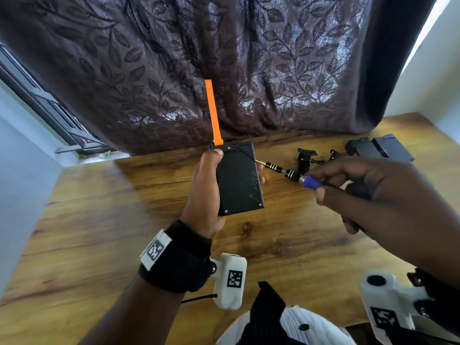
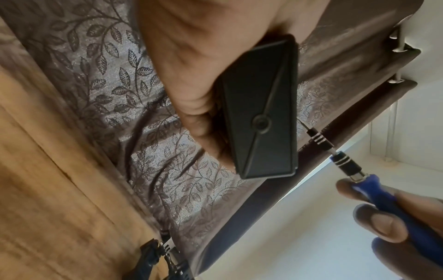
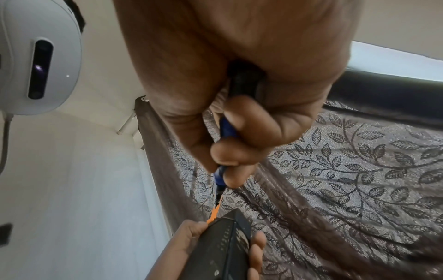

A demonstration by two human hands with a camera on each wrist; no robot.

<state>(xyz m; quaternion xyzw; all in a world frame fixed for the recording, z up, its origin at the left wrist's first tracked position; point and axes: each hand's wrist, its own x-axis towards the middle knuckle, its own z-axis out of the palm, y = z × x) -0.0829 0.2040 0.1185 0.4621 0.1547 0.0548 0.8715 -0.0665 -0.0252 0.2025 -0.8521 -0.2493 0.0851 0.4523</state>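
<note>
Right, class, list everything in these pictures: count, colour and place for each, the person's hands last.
Case: one, black, weave-patterned, held above the table.
Strap: one, orange, rising from the case's top.
Screwdriver: one, blue handle, black ringed shaft, tip at the case's upper right.
Small fittings: a few, black, on the table beyond the screwdriver.
Flat boxes: two, black, table's far right.
Table: one, brown wood, under everything.
Curtain: one, dark purple, leaf-patterned, behind the table.
Wrist cameras: two, white, one on each wrist.
Left hand: one, grips the case.
Right hand: one, holds the screwdriver's handle.
</note>
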